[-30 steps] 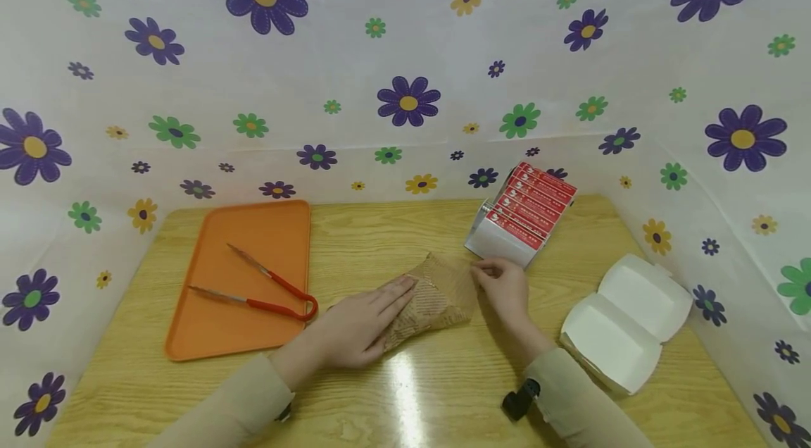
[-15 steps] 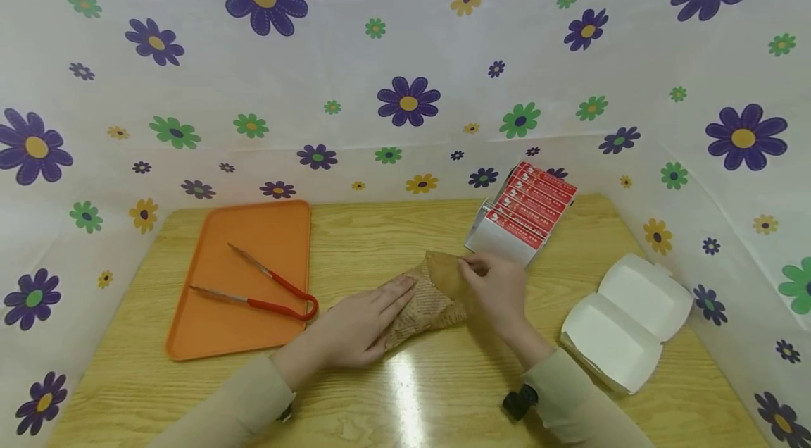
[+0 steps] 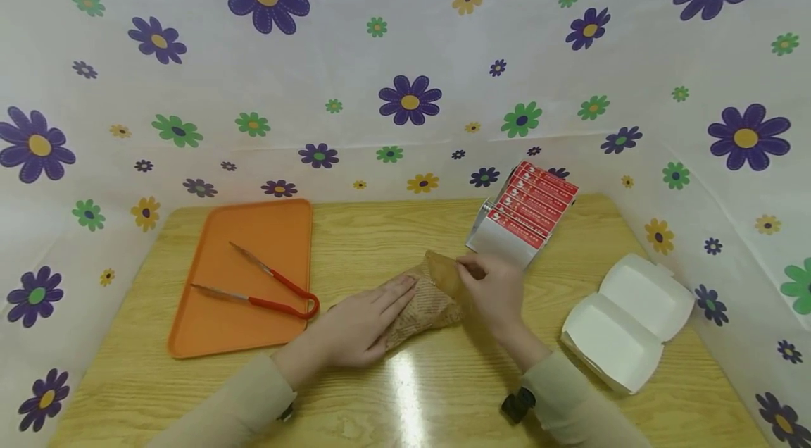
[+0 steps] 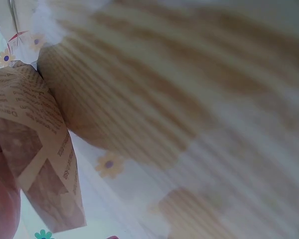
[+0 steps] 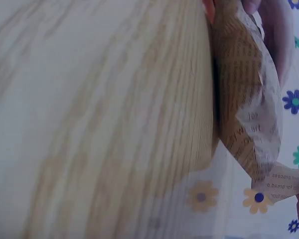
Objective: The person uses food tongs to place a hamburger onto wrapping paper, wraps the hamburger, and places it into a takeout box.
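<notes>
Hands are working at the middle of the pale wooden table [image 3: 405,392], where a brown printed-paper parcel [image 3: 421,307] is lying. From the 7 o'clock side the left hand [image 3: 361,325] is lying flat on the parcel, fingers straight and together, pressing it down. From the 5 o'clock side the right hand [image 3: 497,289] is pinching a brown paper flap [image 3: 443,273] at the parcel's 1 o'clock corner, thumb and fingertips closed on it, the flap standing lifted off the table. In the right wrist view the parcel [image 5: 246,99] is showing newsprint lettering, with a loose corner [image 5: 284,181] sticking out at its lower end.

Flower-printed white sheeting [image 3: 405,82] is walling the table on three sides. At 9 o'clock of the parcel a rectangular orange plastic tray [image 3: 215,335] is carrying metal tongs with red handles [image 3: 266,289]. At 3 o'clock, near the table's edge, an open white clamshell box [image 3: 624,325] is lying. At 1 o'clock, just beyond the right hand, a holder of red-and-white packets [image 3: 526,215] is leaning.
</notes>
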The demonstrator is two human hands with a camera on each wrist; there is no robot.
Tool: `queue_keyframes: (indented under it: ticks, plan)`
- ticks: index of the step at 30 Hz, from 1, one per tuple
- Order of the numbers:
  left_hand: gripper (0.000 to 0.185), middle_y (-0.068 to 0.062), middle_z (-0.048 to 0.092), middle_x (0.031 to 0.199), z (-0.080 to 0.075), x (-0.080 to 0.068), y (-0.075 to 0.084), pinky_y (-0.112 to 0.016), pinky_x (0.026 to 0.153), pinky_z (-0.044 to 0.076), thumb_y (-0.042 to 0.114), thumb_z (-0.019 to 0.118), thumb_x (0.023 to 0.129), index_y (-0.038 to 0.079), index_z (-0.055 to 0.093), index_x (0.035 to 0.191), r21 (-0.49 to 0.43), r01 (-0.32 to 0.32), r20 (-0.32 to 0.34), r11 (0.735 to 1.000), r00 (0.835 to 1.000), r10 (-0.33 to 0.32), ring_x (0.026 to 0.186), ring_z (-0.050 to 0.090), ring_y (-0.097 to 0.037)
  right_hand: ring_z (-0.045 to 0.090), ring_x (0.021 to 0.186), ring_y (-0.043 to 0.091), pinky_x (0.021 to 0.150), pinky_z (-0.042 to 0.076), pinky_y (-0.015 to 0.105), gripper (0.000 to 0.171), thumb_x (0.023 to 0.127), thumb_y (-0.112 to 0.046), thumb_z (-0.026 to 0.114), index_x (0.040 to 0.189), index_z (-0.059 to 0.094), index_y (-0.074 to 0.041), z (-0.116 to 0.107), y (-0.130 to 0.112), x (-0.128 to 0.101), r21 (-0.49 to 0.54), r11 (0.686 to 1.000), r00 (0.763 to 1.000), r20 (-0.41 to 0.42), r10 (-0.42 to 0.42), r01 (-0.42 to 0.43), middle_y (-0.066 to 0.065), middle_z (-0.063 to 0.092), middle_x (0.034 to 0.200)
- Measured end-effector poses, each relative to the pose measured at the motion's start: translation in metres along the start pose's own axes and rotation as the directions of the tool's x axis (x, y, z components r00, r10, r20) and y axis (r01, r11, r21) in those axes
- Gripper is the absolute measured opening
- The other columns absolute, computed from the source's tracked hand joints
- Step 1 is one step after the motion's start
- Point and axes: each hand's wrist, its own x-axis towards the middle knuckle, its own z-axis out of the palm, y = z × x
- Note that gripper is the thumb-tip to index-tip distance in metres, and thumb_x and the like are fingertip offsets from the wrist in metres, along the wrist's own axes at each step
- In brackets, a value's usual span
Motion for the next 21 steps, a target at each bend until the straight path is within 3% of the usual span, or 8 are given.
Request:
queue_keyframes:
  ticks: [5,11,14,21]
  plan:
    - [0.081,-0.017,0.027,0.176,0.001,-0.001,0.0,-0.041,0.129,0.039,0.033,0.059,0.098,-0.001,0.03,0.166,0.006,-0.005,-0.035,1.0,0.999,0.005,0.162,0.031,-0.03,0.077,0.072,0.019,0.061,0.062,0.033,0.01,0.08,-0.005,0.089,0.088,0.083,-0.008,0.008,-0.012,-0.002,-0.117,0.966,0.972,-0.02,-0.233,0.229,0.004,0.081,0.082]
    - [0.081,-0.015,0.024,0.177,0.003,-0.002,0.0,-0.04,0.131,0.036,0.035,0.057,0.101,0.001,0.025,0.168,0.009,0.015,-0.012,1.0,1.0,-0.015,0.164,0.027,-0.028,0.073,0.064,0.015,0.054,0.058,0.027,0.014,0.075,-0.008,0.094,0.084,0.083,-0.007,0.019,-0.029,-0.006,-0.151,0.912,0.924,0.029,-0.381,0.381,0.002,0.079,0.076]
    - [0.081,-0.015,0.023,0.177,0.004,-0.003,-0.001,-0.04,0.131,0.035,0.035,0.056,0.102,0.001,0.024,0.168,0.005,0.018,-0.006,1.0,1.0,-0.018,0.165,0.025,-0.028,0.073,0.064,0.015,0.057,0.06,0.027,0.015,0.075,-0.009,0.095,0.083,0.083,-0.007,0.023,-0.035,-0.01,-0.143,0.9,0.911,0.063,-0.407,0.412,0.002,0.08,0.076]
    - [0.077,-0.016,0.02,0.178,0.003,-0.004,0.0,-0.04,0.132,0.033,0.035,0.053,0.104,0.001,0.025,0.167,-0.02,0.036,0.001,0.999,0.999,-0.036,0.165,0.024,-0.028,0.078,0.085,0.02,0.075,0.066,0.033,0.018,0.078,-0.005,0.093,0.094,0.085,-0.008,0.021,-0.041,-0.019,-0.047,0.944,0.929,0.2,-0.312,0.327,0.004,0.083,0.091]
